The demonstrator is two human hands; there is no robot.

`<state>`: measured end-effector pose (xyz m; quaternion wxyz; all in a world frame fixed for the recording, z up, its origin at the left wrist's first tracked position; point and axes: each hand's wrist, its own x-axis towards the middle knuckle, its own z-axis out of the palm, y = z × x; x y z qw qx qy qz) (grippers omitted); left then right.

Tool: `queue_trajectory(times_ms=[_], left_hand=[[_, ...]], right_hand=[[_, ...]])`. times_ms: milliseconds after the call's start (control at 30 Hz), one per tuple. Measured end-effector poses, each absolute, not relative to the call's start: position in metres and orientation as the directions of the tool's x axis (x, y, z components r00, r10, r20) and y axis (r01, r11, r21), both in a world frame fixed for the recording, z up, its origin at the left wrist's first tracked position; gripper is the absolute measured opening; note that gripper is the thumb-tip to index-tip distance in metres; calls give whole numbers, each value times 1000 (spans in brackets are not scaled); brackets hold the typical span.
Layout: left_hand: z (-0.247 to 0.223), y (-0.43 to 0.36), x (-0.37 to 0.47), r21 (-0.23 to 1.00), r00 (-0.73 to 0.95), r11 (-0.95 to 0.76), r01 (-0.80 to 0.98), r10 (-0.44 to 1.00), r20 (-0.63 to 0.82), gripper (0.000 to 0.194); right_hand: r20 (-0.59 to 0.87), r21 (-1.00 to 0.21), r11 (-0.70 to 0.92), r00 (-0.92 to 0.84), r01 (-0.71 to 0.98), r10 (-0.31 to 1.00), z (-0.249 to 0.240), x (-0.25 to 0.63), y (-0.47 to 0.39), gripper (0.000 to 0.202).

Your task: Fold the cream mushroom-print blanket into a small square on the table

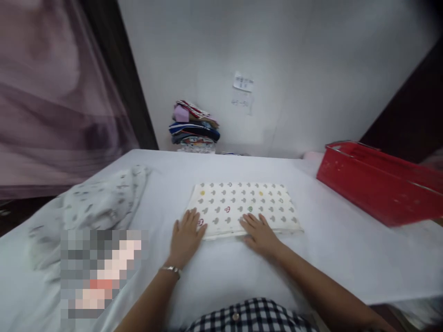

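Through the head view I read two bare hands working at a white-covered worktop (332,258). The folded cloth (244,200), pale with rows of small mushroom prints, lies flat at the centre of that surface. Left grip (186,237): fingers slightly spread, palm down, on the near left corner of the cloth; a bracelet (172,270) encircles the wrist. Right grip (262,235): fingers spread, palm down, contacting the near edge, right of the left grip. Neither grip pinches the fabric.

To my left, a crumpled cloth (109,198) with a sparse print rests on the worktop; pixelation obscures the area at its near side. To my right stands a red basket (374,184). A stack of folded textiles (194,127) is located beyond the far edge, near the wall (294,92), which carries a paper label (243,82).
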<state>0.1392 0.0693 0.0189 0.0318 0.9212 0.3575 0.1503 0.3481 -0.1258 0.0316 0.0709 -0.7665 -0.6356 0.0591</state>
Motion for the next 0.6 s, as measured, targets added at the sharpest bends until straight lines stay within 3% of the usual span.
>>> queue_trajectory(times_ms=[167,267,333,433,500,600], left_hand=[[20,69,143,135,702,-738,661,672,238,47],[21,71,145,179,704,-736,652,676,216,47],[23,76,146,247,695,-723,645,690,203,48],[29,86,145,371,593,-623,689,778,206,53],[33,94,144,409,515,-526,746,844,147,59],[42,104,148,411,467,-429,804,884,8,68]], right_hand=[[54,-223,-558,582,799,812,23,419,-226,55],[80,-423,-724,818,545,570,17,450,-275,53],[81,-623,-697,916,354,393,16,461,-295,53],[-26,-859,-502,971,99,237,21,467,-302,47],[-131,-910,-413,965,-26,229,27,467,-295,39],[-247,-901,-422,920,-103,304,38,467,-274,30]])
